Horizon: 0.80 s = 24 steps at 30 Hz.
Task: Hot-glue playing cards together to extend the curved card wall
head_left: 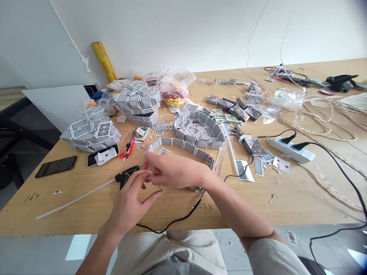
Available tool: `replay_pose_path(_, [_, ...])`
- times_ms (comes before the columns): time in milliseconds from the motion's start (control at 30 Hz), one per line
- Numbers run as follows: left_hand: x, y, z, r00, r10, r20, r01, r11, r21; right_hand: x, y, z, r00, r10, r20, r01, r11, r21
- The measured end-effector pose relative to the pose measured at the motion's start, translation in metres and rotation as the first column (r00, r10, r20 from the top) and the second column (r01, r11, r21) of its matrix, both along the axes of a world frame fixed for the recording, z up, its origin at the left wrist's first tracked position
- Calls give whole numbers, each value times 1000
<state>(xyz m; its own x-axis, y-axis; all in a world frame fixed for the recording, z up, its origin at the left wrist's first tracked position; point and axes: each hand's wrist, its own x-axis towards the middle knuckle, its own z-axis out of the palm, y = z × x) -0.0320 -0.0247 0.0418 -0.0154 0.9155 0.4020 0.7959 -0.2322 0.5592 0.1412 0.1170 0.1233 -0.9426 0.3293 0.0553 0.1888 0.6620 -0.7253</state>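
Observation:
My right hand (176,169) is closed, its fingertips pinched near the left end of a curved strip of folded playing cards (177,143). What those fingers hold, if anything, is hidden. My left hand (135,198) is below and left of it, with thumb and fingers apart and the fingertips close to my right hand. Beside the left hand lies a black glue gun (125,176), partly covered, with a long white glue stick (77,199) reaching out to the left. Beyond the strip stands an open, heart-like box of folded cards (198,142) with loose cards inside.
Two finished-looking card boxes (139,103) (92,133) stand at left. Near them are a red utility knife (128,145), a phone (56,167) and another phone (93,159) under cards. Card packs (239,111), a power strip (292,150) and a black cable (180,219) lie across the table.

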Motion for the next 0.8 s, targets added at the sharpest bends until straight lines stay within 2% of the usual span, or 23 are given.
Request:
replay_pose_path(133, [6, -2, 0, 996, 41, 80, -34, 996, -85, -5, -1, -1, 998, -42, -47, 39, 997, -72])
replay_pose_path(200, [7, -3, -3, 981, 60, 185, -34, 989, -143, -7, -2, -1, 996, -66, -58, 60, 992, -111])
replay_pose_path(267, [6, -3, -7, 932, 97, 348, -38, 984, -173, -8, -2, -1, 990, -125, -64, 115, 982, -148])
replay_pose_path(367, [4, -5, -10, 818, 187, 543, -120, 980, -157, -8, 0, -4, 982, -190, -8, 188, 975, -120])
replay_pose_path(467, [4, -7, -9, 752, 239, 614, -202, 971, -130, -8, 3, -9, 987, -125, 100, 136, 984, -116])
replay_pose_path(567, [7, -10, -6, 729, 242, 640, -238, 967, -94, -11, 3, -14, 995, -56, 83, 71, 977, -203])
replay_pose_path(700, [10, -12, -4, 696, 228, 681, -243, 967, -76, -13, 5, -18, 999, -28, 40, 40, 931, -362])
replay_pose_path(800, [9, -11, -5, 691, 254, 677, -234, 964, -123, -12, 11, -20, 997, 10, 78, 26, 895, -445])
